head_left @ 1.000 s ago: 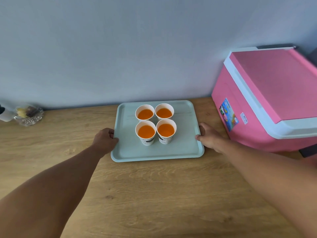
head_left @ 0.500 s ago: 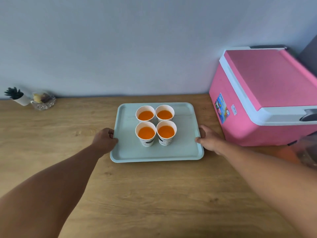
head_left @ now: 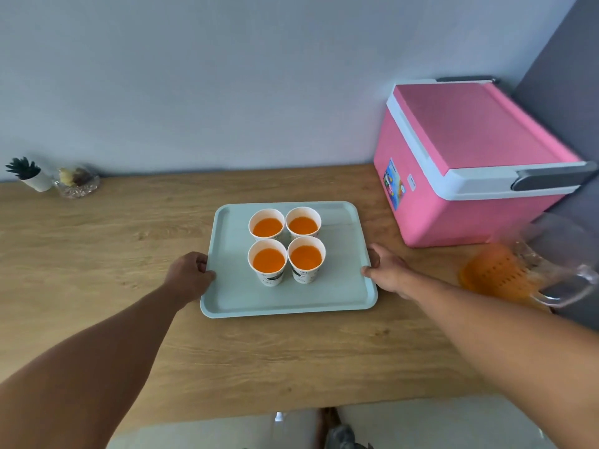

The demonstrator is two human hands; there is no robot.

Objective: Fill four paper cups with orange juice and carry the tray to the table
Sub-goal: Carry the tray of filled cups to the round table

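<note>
A pale green tray (head_left: 340, 296) rests on the wooden counter (head_left: 129, 241). Several white paper cups (head_left: 268, 262) stand in a tight square near the tray's middle, each holding orange juice. My left hand (head_left: 189, 273) grips the tray's left rim, fingers curled over the edge. My right hand (head_left: 387, 270) grips the right rim, thumb on top. To the right stands a clear glass pitcher (head_left: 518, 270) with orange juice in its bottom, blurred.
A pink cooler box (head_left: 470, 163) with a white rim sits at the back right against the wall. A small potted plant (head_left: 27, 173) and a glass dish (head_left: 76, 183) stand far left. The counter's front edge runs across the bottom; floor shows below.
The view has pulled back and tilted down, so the pitcher and the counter's front edge have come into view. Both hands stay on the tray's rims.
</note>
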